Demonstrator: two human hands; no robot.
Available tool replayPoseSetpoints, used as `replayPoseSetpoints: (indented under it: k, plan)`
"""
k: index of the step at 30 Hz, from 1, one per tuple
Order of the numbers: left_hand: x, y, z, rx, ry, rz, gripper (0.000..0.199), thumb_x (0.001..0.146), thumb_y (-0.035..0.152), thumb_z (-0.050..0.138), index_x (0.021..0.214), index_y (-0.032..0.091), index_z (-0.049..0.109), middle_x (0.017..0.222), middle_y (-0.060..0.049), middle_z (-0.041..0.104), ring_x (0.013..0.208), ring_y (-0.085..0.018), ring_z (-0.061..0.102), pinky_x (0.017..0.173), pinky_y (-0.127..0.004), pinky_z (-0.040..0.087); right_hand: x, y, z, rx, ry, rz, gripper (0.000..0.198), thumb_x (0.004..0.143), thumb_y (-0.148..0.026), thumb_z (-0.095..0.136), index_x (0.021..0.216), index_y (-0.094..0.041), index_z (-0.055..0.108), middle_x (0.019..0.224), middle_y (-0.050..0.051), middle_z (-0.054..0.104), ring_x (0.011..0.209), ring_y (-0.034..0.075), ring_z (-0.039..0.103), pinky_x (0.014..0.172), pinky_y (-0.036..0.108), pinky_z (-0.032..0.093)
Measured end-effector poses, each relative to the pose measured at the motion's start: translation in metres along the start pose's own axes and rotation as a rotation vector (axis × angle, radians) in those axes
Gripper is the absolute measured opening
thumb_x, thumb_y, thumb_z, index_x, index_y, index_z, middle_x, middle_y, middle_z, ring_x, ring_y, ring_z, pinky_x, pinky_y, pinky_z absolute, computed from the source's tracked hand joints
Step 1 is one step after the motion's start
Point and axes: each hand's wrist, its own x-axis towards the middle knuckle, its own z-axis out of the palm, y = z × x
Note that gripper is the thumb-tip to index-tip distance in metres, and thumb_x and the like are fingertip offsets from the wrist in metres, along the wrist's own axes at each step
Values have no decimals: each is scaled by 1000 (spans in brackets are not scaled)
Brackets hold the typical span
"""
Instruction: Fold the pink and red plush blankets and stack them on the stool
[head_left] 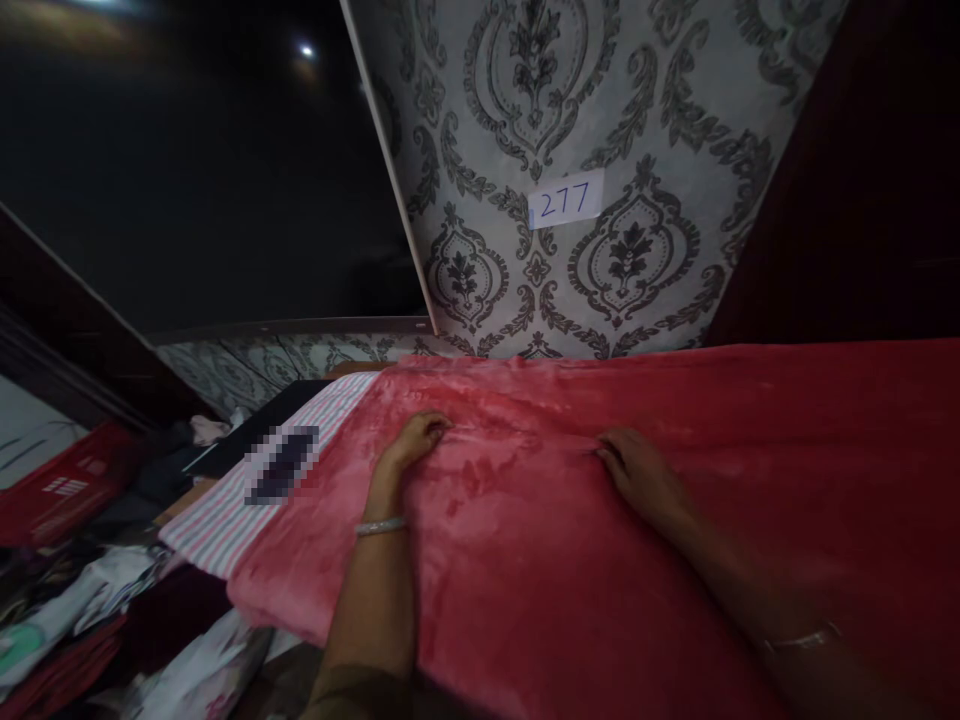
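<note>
A red plush blanket is spread over a raised surface in front of me. My left hand has its fingers closed in a pinch on the blanket, left of the middle. Further right, my right hand also pinches the cloth between thumb and fingers. A shallow crease runs across the fabric from one hand to the other. The undersides of both hands' fingertips are partly hidden. Beside the blanket on the left lies a striped cloth, pink, white and grey.
A blurred-out dark patch covers part of the striped cloth. Behind stand a large dark screen and a patterned wall with a paper label reading 277. Heaped clothes and bags fill the lower left, near a red bag.
</note>
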Motion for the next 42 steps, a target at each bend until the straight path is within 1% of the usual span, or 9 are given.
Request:
replayPoseSetpoints:
  k: [8, 14, 17, 21, 23, 32, 36, 39, 42]
  plan:
    - [-15, -15, -14, -103, 5, -59, 30, 75, 16, 62, 103, 15, 71, 113, -11, 71, 103, -20, 66, 95, -38, 54, 0, -1, -4, 32, 84, -8, 23, 96, -33, 42, 89, -22, 62, 89, 10, 69, 85, 27, 64, 79, 41, 52]
    - [-17, -21, -14, -81, -20, -86, 26, 69, 18, 72, 95, 19, 75, 117, -10, 68, 111, -22, 64, 103, -38, 49, 0, 1, -5, 23, 140, -30, 28, 97, -38, 40, 89, -23, 63, 86, 11, 68, 81, 27, 63, 76, 41, 52]
    - [-15, -20, -8, -44, 8, -99, 22, 66, 16, 74, 88, 19, 74, 108, -8, 67, 106, -21, 63, 103, -39, 48, -1, 2, -4, 20, 159, -37, 28, 97, -39, 41, 90, -23, 63, 86, 10, 68, 81, 27, 63, 76, 42, 52]
    - [-12, -13, -4, -5, 75, -107, 5, 69, 14, 68, 71, 18, 65, 87, -4, 65, 93, -19, 61, 95, -38, 49, -2, 4, -3, 22, 159, -39, 28, 97, -38, 41, 89, -23, 63, 85, 11, 68, 81, 27, 63, 76, 43, 52]
    - [-12, -7, -7, 3, 117, -102, 7, 70, 12, 62, 67, 18, 59, 82, -3, 63, 88, -18, 59, 92, -36, 49, -1, 5, -2, 29, 149, -40, 27, 96, -37, 41, 89, -23, 63, 85, 10, 69, 81, 28, 63, 76, 43, 52]
    - [-12, 12, -32, 5, 343, -78, 7, 81, 18, 43, 77, 23, 45, 72, -2, 58, 69, -17, 54, 69, -30, 44, 1, -5, -3, 68, 73, -26, 25, 97, -31, 44, 90, -22, 65, 89, 10, 69, 84, 26, 64, 77, 41, 53]
    - [-8, 17, -30, 54, 418, -115, 8, 85, 24, 41, 82, 23, 48, 73, -3, 60, 70, -20, 56, 67, -31, 41, 2, -7, -6, 85, 36, -13, 23, 96, -27, 44, 90, -21, 65, 91, 9, 68, 86, 24, 64, 79, 39, 53]
    - [-10, 25, -29, 130, 454, -140, 17, 90, 30, 40, 88, 22, 54, 79, -5, 63, 76, -21, 59, 68, -30, 39, 2, -8, -8, 91, 35, -2, 21, 95, -25, 45, 90, -21, 65, 90, 9, 67, 84, 24, 63, 77, 39, 53]
    - [-14, 33, -29, 242, 525, -192, 26, 95, 35, 40, 86, 21, 60, 73, -4, 61, 72, -21, 57, 66, -30, 34, 2, -10, -11, 89, 71, -11, 21, 96, -25, 44, 91, -21, 64, 91, 9, 67, 86, 24, 63, 78, 39, 53]
